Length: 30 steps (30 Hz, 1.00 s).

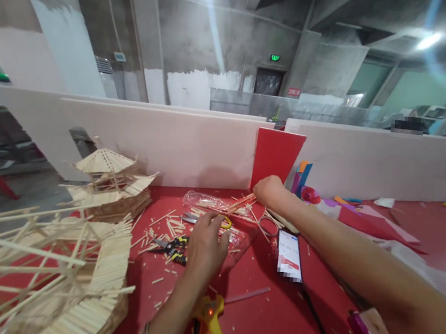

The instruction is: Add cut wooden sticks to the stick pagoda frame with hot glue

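Note:
My left hand (207,244) rests palm down on the red table (270,321), fingers spread over a clear plastic bag (203,203) and yellow-handled scissors (223,222). Black-and-yellow pliers (170,246) lie just left of it. My right hand (269,189) reaches far forward with fingers curled around a bundle of thin wooden sticks (242,202), near the red card (276,156) leaning on the white partition. A stick-built pagoda model (112,182) and a larger stick structure (56,271) stand at the left.
A phone (289,253) lies face up between my arms. A yellow glue gun (209,319) with a lit red light sits near the front edge. Cut stick scraps litter the table. Coloured paper sheets (361,216) and a tape ring (268,226) lie right.

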Available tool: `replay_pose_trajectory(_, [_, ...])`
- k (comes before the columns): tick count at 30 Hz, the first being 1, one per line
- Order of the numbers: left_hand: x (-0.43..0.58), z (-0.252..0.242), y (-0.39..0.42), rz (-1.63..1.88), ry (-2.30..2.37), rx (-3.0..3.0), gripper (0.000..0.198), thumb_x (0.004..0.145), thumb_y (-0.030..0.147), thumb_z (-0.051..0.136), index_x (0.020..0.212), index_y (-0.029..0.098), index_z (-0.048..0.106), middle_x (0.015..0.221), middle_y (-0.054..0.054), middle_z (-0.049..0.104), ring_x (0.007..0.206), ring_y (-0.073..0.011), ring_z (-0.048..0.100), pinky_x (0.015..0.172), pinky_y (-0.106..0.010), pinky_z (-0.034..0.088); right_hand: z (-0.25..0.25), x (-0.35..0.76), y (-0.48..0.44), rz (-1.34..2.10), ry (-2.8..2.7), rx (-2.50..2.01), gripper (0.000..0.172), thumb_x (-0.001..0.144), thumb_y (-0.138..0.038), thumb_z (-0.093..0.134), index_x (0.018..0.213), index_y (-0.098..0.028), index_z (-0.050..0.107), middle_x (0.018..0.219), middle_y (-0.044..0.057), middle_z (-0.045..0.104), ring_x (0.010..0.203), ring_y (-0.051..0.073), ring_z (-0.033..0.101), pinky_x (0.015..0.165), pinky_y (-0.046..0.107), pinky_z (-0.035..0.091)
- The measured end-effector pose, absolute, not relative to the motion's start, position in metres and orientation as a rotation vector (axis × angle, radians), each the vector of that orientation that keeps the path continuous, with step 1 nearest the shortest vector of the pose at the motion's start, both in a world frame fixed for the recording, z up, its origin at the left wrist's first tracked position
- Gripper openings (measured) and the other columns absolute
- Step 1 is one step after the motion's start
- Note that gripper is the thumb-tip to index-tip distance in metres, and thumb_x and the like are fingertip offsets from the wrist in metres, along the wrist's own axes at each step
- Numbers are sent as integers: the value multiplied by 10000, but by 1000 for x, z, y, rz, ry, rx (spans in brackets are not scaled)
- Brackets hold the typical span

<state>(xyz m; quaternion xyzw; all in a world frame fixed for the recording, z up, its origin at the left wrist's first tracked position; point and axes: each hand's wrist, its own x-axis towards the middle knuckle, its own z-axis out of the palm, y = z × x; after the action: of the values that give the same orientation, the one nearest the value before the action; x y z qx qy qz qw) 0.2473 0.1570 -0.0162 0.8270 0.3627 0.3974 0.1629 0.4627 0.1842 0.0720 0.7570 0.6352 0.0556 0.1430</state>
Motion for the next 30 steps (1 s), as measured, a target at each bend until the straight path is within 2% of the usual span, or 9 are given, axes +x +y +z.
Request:
replay_pose_trajectory(7, [244,19,132,1147,852,2256,532,740,272,741,1244,206,582,1307,-158,614,1267,-346,506,1048,-526,387,150,404,106,185,2059,2005,53,855,-212,689,899,-183,695,970,40,705,960,193,659,887,378,513])
replay_pose_trajectory(10, [226,29,101,802,608,1802,194,818,367,659,959,239,629,820,-31,696,820,-233,675,769,-373,538,176,376,74,104,2201,1869,191,714,-54,731,673,-238,704,733,-15,710,822,170,689,833,303,503])
replay_pose_trajectory(13, [197,21,54,625,540,1576,273,917,489,489,832,233,531,487,88,445,347,-106,415,383,-228,398,183,356,50,-84,2537,1715,328,703,-120,752,978,-298,738,932,-33,731,886,150,685,848,266,508])
replay_pose_trajectory(16, [156,-6,7,574,394,966,336,885,548,555,902,212,564,485,103,420,313,-52,292,338,-176,322,157,335,25,-530,3026,1777,800,766,-351,736,1475,-301,369,1366,29,577,1122,155,621,958,283,491])
replay_pose_trajectory(18, [126,-30,-19,626,295,784,336,862,537,607,904,204,593,493,88,469,315,-48,344,351,-172,352,119,310,4,-979,3144,1983,822,833,-502,640,1525,-289,251,1421,58,532,1171,160,604,944,292,509])
replay_pose_trajectory(21, [83,-67,-47,538,250,675,319,863,504,629,953,199,634,528,54,558,390,-85,511,445,-207,457,51,255,-34,-1680,3025,1899,704,811,-713,545,1357,-268,538,1072,45,715,866,155,703,727,260,564])
replay_pose_trajectory(24, [49,-92,-70,456,271,733,315,881,452,628,916,142,677,547,-8,644,467,-94,596,498,-177,441,-2,197,-71,-2514,2364,1966,684,852,-759,427,1142,-196,685,618,-21,626,348,59,455,344,174,367])
replay_pose_trajectory(27, [26,-98,-92,380,274,793,376,862,475,643,883,107,714,549,-58,681,533,-121,641,545,-181,437,-26,159,-102,-2771,2040,2032,656,876,-715,451,1017,-141,736,498,-36,535,319,49,375,315,163,261])
replay_pose_trajectory(30, [14,-92,-112,288,279,861,433,836,515,659,857,91,743,593,-102,713,612,-177,685,626,-239,476,-28,143,-129,-2789,2150,2100,587,898,-653,486,947,-137,762,785,62,709,632,109,630,568,192,475])
